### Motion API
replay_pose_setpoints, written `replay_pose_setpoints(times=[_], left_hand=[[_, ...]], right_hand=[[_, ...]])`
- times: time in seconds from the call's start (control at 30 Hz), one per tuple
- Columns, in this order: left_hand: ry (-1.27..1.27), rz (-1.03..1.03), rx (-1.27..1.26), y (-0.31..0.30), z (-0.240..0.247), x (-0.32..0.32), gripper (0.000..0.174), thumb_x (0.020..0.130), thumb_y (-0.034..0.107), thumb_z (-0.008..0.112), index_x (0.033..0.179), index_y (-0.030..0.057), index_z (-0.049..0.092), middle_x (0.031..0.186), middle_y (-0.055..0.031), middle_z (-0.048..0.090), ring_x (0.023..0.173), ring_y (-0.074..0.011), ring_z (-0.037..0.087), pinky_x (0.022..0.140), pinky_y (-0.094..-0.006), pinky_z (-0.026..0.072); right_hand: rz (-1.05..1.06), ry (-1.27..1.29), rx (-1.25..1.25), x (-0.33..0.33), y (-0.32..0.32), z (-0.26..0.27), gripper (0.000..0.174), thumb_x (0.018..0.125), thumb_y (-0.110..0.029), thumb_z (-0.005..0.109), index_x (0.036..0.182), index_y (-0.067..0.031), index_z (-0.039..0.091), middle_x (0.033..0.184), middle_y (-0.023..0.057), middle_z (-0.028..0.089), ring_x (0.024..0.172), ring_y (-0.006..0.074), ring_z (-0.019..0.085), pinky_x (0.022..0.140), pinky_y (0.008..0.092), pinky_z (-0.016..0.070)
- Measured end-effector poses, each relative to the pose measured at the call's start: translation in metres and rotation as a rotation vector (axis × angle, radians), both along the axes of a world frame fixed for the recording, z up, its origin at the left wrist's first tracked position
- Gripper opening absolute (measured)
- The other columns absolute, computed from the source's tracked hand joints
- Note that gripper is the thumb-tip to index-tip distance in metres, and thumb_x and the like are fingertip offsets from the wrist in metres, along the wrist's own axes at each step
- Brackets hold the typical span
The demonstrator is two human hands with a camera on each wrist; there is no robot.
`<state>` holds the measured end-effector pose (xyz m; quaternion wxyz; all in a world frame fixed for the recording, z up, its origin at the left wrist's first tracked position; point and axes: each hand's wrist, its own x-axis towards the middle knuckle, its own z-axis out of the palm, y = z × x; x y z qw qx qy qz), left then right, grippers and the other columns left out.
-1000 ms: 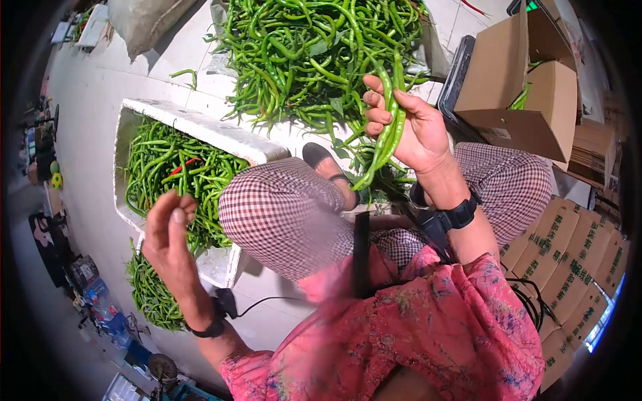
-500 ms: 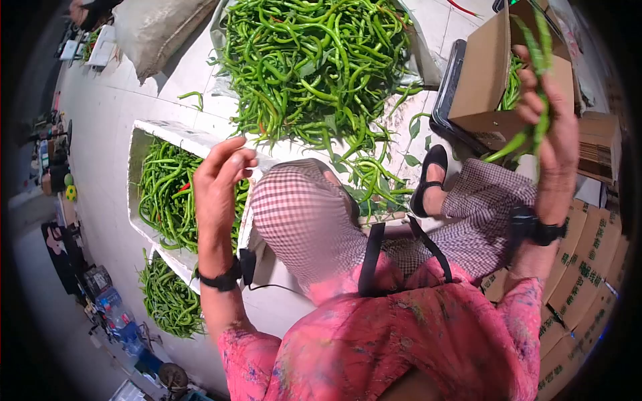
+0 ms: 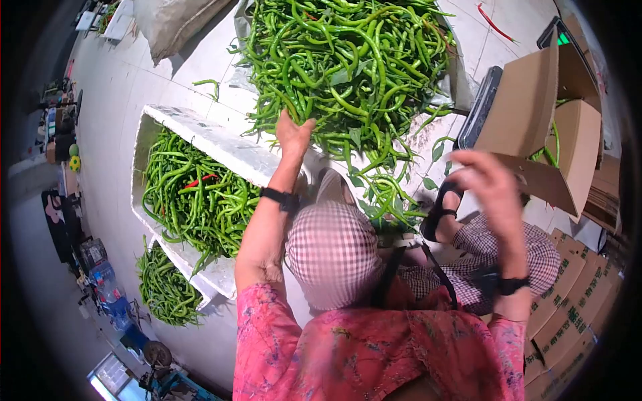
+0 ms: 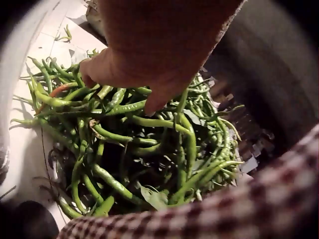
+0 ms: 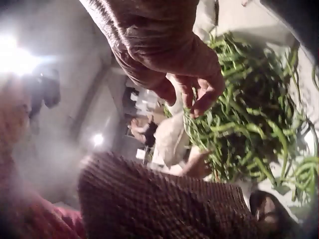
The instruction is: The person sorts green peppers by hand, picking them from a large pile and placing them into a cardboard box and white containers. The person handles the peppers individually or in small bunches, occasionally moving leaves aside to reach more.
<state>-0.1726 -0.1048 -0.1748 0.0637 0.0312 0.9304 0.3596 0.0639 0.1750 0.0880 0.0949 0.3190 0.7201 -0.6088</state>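
Note:
A big heap of long green chili peppers (image 3: 354, 80) lies on a sheet on the floor. My left hand (image 3: 294, 137) reaches to the near edge of this heap. In the left wrist view, the left thumb and a finger are spread apart over the peppers (image 4: 159, 122), with no pepper gripped between them. My right hand (image 3: 491, 190), blurred in the head view, is in the air left of an open cardboard box (image 3: 518, 100). Nothing shows between its loosely bent fingers in the right wrist view. A few green peppers (image 3: 554, 148) show inside the cardboard box.
A white foam box (image 3: 200, 137) full of green peppers, one red among them, lies tilted at the left. Below it is a smaller pepper pile (image 3: 164, 287). A pale sack (image 3: 177, 27) sits behind. A red pepper (image 3: 495, 23) lies on the floor. Flattened cartons (image 3: 568, 304) are at the right.
The right hand carried green peppers to the cardboard box, let go of them, and came back left without them. My left hand moved from over the foam box to the big heap.

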Motion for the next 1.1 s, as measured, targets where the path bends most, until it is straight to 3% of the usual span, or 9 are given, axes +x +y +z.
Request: replay_pose_setpoints(times=[0.1,0.23,0.43,0.63,0.8,0.9,0.93,1.0,1.1], left_hand=[[-0.014,0.169,-0.175,0.021,-0.011,-0.023,0.092,0.064,0.044,0.079,0.129,-0.009,0.039,0.113,-0.0288,0.058,0.107,-0.0433,0.054,0.096,-0.0472,0.0407],[-0.305,0.16,-0.199,0.022,-0.008,-0.053,0.086,0.062,0.051,0.078,0.117,-0.0056,0.044,0.105,-0.0272,0.062,0.101,-0.0428,0.058,0.09,-0.0507,0.0432],[-0.087,0.067,-0.333,0.026,-0.012,-0.047,0.083,0.066,0.041,0.078,0.124,-0.0043,0.038,0.102,-0.027,0.061,0.099,-0.0421,0.058,0.085,-0.0501,0.0452],[-0.086,0.23,-0.364,0.043,-0.019,-0.059,0.086,0.075,0.02,0.075,0.138,-0.0038,0.02,0.103,-0.0283,0.059,0.094,-0.0435,0.059,0.08,-0.0493,0.0484],[-0.27,0.172,-0.383,0.028,-0.019,-0.08,0.08,0.075,0.024,0.075,0.134,0.0011,0.026,0.097,-0.0258,0.063,0.091,-0.0429,0.062,0.079,-0.0474,0.0499],[-0.253,0.098,-0.231,0.004,0.008,-0.061,0.068,0.068,0.028,0.08,0.125,0.0099,0.045,0.1,-0.0203,0.065,0.09,-0.0363,0.064,0.08,-0.0428,0.0506],[-0.245,0.068,0.23,-0.011,-0.015,-0.062,0.059,0.068,0.021,0.077,0.119,0.0049,0.051,0.098,-0.0169,0.066,0.087,-0.0301,0.065,0.076,-0.0378,0.0513],[-0.451,0.273,0.568,0.002,0.013,-0.06,0.052,0.068,0.012,0.074,0.114,0.0001,0.053,0.096,-0.0128,0.066,0.084,-0.0227,0.064,0.071,-0.0324,0.0515],[-0.542,0.091,0.68,0.009,0.088,-0.05,0.045,0.075,0.002,0.066,0.116,-0.0027,0.048,0.089,-0.0127,0.064,0.07,-0.0202,0.065,0.064,-0.0294,0.0549]], right_hand=[[0.017,-0.005,-0.426,-0.02,-0.06,-0.079,0.031,0.09,-0.019,0.057,0.114,-0.0009,0.06,0.097,0.0029,0.064,0.084,0.0096,0.059,0.074,0.0241,0.0475],[0.056,0.054,-0.423,-0.061,-0.085,-0.107,0.03,0.09,-0.019,0.057,0.113,0.0,0.06,0.095,0.0045,0.065,0.082,0.0096,0.059,0.073,0.0248,0.0477],[0.071,0.174,-0.319,-0.151,-0.086,-0.097,0.026,0.091,-0.016,0.054,0.11,0.0017,0.059,0.089,0.0047,0.064,0.079,0.0101,0.059,0.074,0.0269,0.0492],[0.217,0.1,-0.322,-0.136,-0.104,-0.153,0.022,0.093,-0.013,0.052,0.108,0.0013,0.059,0.089,0.0022,0.061,0.076,0.0071,0.055,0.069,0.0218,0.0457],[0.246,0.036,-0.274,-0.118,-0.101,-0.16,0.022,0.091,-0.013,0.052,0.105,0.0013,0.061,0.087,0.0023,0.063,0.074,0.0072,0.055,0.068,0.0217,0.0459],[0.076,0.035,-0.302,-0.105,-0.09,-0.153,0.025,0.086,-0.018,0.057,0.102,0.0012,0.062,0.081,0.0028,0.065,0.07,0.0077,0.057,0.066,0.0227,0.0463],[0.072,0.038,-0.305,-0.1,-0.087,-0.154,0.025,0.086,-0.018,0.057,0.102,0.0012,0.062,0.081,0.0028,0.065,0.07,0.0077,0.057,0.066,0.0227,0.0463],[0.05,0.032,-0.32,-0.09,-0.085,-0.163,0.025,0.087,-0.019,0.057,0.102,0.0009,0.062,0.079,0.0028,0.064,0.071,0.0075,0.056,0.066,0.0229,0.046],[0.114,0.082,-0.311,-0.082,-0.084,-0.153,0.026,0.088,-0.019,0.055,0.103,0.0021,0.061,0.078,0.0034,0.063,0.071,0.0089,0.057,0.066,0.0236,0.0456]])
